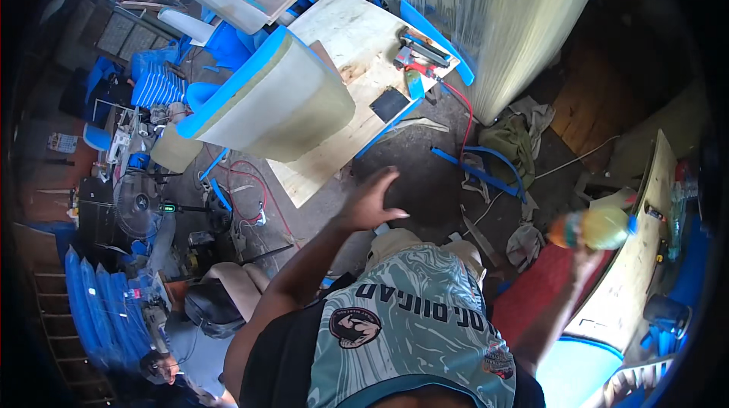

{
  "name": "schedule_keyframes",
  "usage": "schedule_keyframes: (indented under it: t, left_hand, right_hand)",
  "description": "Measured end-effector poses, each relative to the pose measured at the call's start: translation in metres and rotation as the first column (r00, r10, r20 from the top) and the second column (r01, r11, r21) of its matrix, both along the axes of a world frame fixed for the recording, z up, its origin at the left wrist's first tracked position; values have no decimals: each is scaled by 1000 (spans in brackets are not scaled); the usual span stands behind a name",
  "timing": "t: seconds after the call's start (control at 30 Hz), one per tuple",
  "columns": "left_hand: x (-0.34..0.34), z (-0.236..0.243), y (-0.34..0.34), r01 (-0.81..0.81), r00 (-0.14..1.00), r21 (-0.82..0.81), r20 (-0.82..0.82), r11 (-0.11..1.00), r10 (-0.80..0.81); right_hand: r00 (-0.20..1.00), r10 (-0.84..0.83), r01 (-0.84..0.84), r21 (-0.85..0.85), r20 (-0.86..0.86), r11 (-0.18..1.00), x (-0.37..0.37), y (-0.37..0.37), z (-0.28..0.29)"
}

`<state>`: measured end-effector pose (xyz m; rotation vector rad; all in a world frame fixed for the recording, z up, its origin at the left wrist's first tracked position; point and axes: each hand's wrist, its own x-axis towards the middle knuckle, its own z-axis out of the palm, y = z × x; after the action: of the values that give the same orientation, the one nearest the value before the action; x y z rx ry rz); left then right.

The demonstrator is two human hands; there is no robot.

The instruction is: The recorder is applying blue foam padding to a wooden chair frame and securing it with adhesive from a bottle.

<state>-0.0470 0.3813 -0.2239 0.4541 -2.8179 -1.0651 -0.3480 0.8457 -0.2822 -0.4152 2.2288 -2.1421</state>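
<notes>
- Right hand [583,262] grips a yellow plastic bottle [596,229], blurred, raised beside the wooden bench [634,271].
- Left hand [370,199] hangs open and empty above the dark floor [425,180].
- Bottle is already lifted; whether its cap is on, I cannot tell.

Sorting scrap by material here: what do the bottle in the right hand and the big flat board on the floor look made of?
The yellow-orange bottle in the right hand looks like clear plastic, glossy and see-through, though blurred. The pale flat board looks like unfinished plywood: matte, light, faintly grained.
</notes>
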Motion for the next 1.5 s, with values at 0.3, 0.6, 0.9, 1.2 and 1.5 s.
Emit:
schedule_keyframes:
  t: [0.3, 0.6, 0.9, 1.2, 1.5]
  left_hand:
    - [-53, 74, -17, 101, 907, 271, -421, 957, 24]
    - [33, 128, -126, 180, 832, 883, -372, 433, 413]
    - [36, 234, -160, 493, 868, 728, -454, 477, -203]
    - [5, 214, -334, -526, 795, 48, -325, 849, 512]
    - [-52, 164, -361, -735, 675, -101, -19, 670, 738]
  right_hand:
    - [767, 638, -638, -22, 60, 769, 137, -345, 150]
    - [155, 499, -138, 481, -853, 866, 153, -462, 196]
    - [191, 262, -361, 180, -946, 915, 108, -525, 222]
    - [936, 319, -347, -234, -152, 908, 28, -564, 161]
    - [645, 764, -529, -718, 6, 453, -50, -633, 119]
